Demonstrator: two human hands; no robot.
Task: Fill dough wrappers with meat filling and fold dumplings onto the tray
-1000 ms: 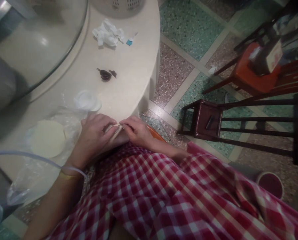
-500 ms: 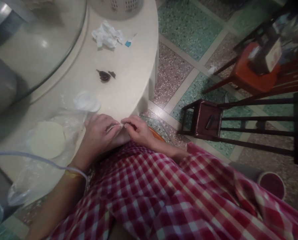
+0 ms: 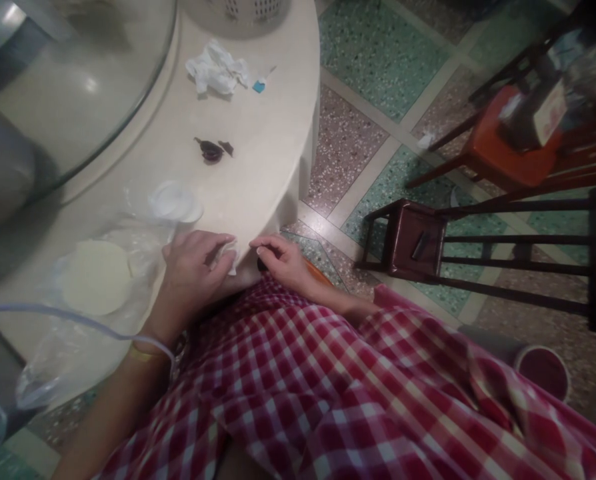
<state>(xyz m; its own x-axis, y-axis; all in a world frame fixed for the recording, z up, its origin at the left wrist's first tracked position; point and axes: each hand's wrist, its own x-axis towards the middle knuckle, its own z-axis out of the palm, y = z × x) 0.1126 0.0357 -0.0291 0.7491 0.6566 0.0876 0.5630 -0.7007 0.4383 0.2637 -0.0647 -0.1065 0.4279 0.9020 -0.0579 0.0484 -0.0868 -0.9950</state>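
My left hand (image 3: 195, 267) is over the front edge of the table, its fingers curled round a thin, crumpled whitish piece (image 3: 232, 259). What this piece is cannot be made out. A short gap to the right, my right hand (image 3: 284, 262) is closed in a pinch of thumb and forefinger; anything between the tips is too small to tell. Beyond my left hand lie white, round, flat pieces (image 3: 175, 202). Left of that hand, a pale yellow disc (image 3: 97, 277) rests on or in a clear plastic bag (image 3: 61, 353).
Dark, shrivelled pieces (image 3: 211, 151), crumpled tissue (image 3: 217, 70) and a small blue scrap (image 3: 259, 87) lie on the table (image 3: 273, 147). A glass turntable (image 3: 113, 120) covers the left. A white cable (image 3: 68, 317) crosses near my left wrist. Chairs (image 3: 413, 240) stand on the right.
My hands have moved slightly apart, the right one to the right. The fingers of my left hand have loosened, and more of the whitish piece shows.
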